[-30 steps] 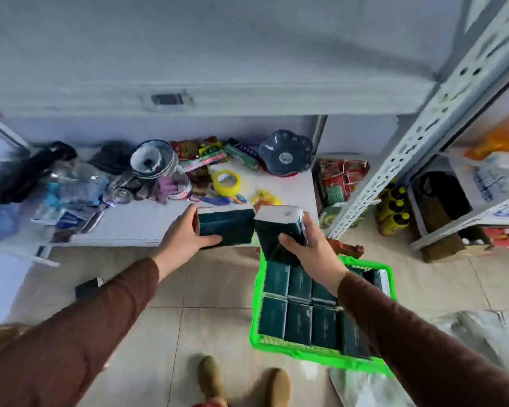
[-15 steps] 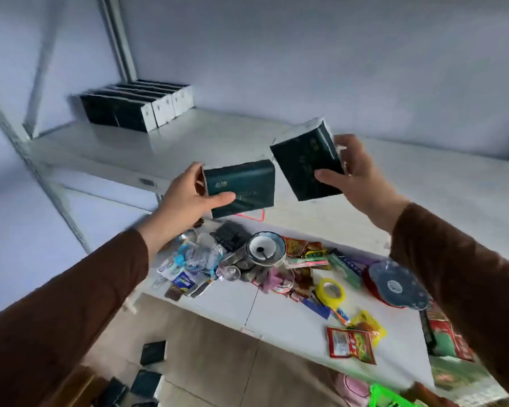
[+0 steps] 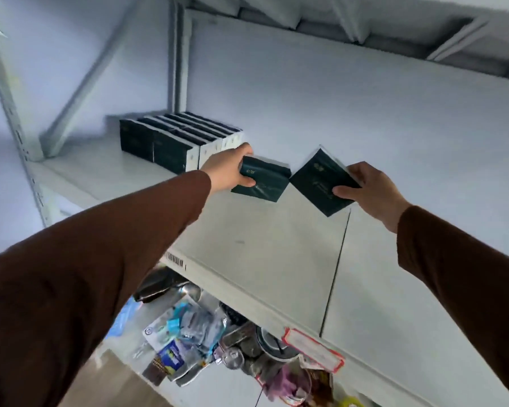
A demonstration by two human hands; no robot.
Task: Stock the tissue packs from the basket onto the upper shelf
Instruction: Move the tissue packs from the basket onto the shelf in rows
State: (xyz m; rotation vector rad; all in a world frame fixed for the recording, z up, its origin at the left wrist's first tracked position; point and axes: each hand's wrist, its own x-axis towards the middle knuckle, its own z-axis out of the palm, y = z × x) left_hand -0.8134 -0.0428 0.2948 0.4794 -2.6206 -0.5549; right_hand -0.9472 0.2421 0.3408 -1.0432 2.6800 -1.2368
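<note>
Dark green tissue packs (image 3: 171, 142) stand in rows at the back left of the white upper shelf (image 3: 276, 230). The left hand (image 3: 229, 168) grips one pack (image 3: 262, 182) over the shelf, just beside them. The right hand (image 3: 370, 192) holds a tilted second pack (image 3: 318, 182).

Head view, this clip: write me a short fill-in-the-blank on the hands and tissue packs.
1. Each hand holds ____ tissue pack.
2. The left hand holds its pack nearest the ____ of packs on the upper shelf.
3. The right hand holds a pack that is ____, one corner pointing down.

Missing words: one; row; tilted
</note>
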